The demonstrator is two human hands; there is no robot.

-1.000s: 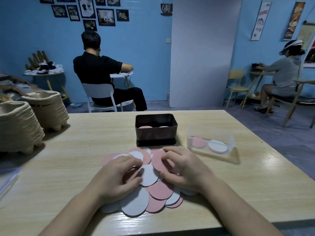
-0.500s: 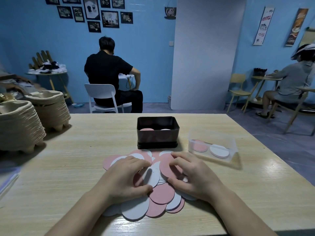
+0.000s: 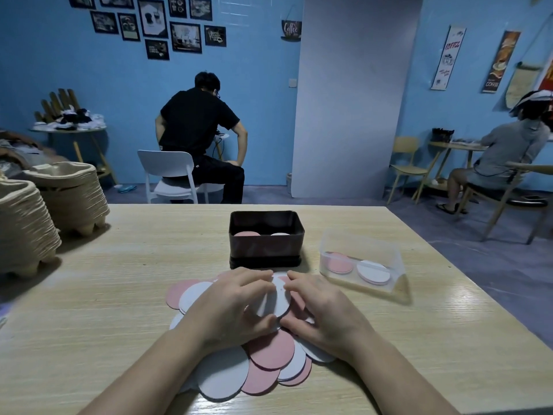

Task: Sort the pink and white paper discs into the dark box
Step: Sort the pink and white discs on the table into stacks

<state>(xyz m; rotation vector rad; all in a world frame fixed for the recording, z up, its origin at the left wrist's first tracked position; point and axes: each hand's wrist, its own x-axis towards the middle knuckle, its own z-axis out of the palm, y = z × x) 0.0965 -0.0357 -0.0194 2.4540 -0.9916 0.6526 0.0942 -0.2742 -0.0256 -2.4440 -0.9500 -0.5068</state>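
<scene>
Both hands are working over a loose pile of round pink and white paper discs [image 3: 270,350], which is lying fanned out on the pale wooden table [image 3: 119,280] just in front of the dark rectangular box [image 3: 266,251]. The left hand [image 3: 230,307] is curling its fingers over the upper edge of one white paper disc [image 3: 276,298] with its thumb at the lower edge, pinching it. The right hand [image 3: 326,313] is pinching the same disc from the other side, fingertips on the upper rim and thumb at the bottom. This disc is sitting between the two hands, appearing tilted up off the pile. The dark box is standing open and holding a pink disc on its left and a white one on its right. Near it on the right, a clear plastic container [image 3: 362,245] is holding a pink disc and a white disc side by side. Two stacks of brown moulded pulp trays [image 3: 71,199] are sitting at the table's left edge.
</scene>
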